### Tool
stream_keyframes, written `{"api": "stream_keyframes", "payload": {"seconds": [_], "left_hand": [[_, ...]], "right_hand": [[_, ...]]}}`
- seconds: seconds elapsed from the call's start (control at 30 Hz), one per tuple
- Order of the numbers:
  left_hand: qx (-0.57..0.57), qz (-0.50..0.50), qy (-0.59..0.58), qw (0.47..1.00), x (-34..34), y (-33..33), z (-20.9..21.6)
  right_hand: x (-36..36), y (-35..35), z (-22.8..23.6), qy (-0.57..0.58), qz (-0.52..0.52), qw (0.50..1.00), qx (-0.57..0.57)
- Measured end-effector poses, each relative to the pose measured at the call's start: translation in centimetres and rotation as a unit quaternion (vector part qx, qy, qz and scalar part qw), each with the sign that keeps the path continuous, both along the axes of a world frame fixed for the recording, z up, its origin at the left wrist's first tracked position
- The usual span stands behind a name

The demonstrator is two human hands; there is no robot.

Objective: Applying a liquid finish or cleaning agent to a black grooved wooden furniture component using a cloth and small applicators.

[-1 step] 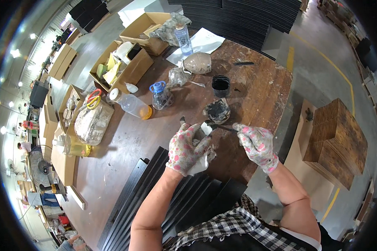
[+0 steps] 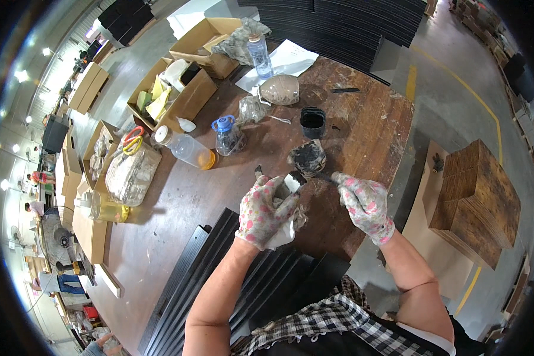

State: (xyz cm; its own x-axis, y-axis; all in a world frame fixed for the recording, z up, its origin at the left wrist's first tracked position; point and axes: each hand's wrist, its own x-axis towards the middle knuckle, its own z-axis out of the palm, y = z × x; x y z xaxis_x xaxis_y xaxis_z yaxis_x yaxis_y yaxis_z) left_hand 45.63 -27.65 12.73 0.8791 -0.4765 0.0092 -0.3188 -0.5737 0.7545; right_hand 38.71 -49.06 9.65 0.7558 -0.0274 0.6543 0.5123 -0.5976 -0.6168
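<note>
Head view shows the black-smeared pot (image 2: 308, 157) on the table (image 2: 368, 133) just ahead of the left hand (image 2: 261, 213), probably set there so the thin dark tool (image 2: 325, 177) in the right hand (image 2: 365, 206) reaches it easily. The right grip is narrow, pinching that tool; the left curls round a crumpled white cloth (image 2: 283, 234) and a black-tipped white block (image 2: 291, 183).

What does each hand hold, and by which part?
The left hand holds crumpled white cloth and a small white, black-tipped piece by its lower part; the right hand, a thin dark tool by its right end.
</note>
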Motion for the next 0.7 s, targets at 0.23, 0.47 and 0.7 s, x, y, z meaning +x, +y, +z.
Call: {"api": "stream_keyframes", "payload": {"seconds": [0.23, 0.47, 0.7], "left_hand": [[-0.047, 0.013, 0.021, 0.999, -0.4, 0.3, -0.9], [-0.085, 0.018, 0.033, 0.996, -0.6, 0.4, -2.0], [-0.143, 0.009, 0.031, 0.989, -1.4, 0.3, -2.7]], "right_hand": [[-0.9, 2.3, 2.0, 0.333, 0.022, 0.823, 0.459], [-1.1, 1.3, 0.6, 0.328, 0.038, 0.728, 0.601], [-0.8, 2.2, -0.2, 0.280, 0.031, 0.732, 0.621]]}}
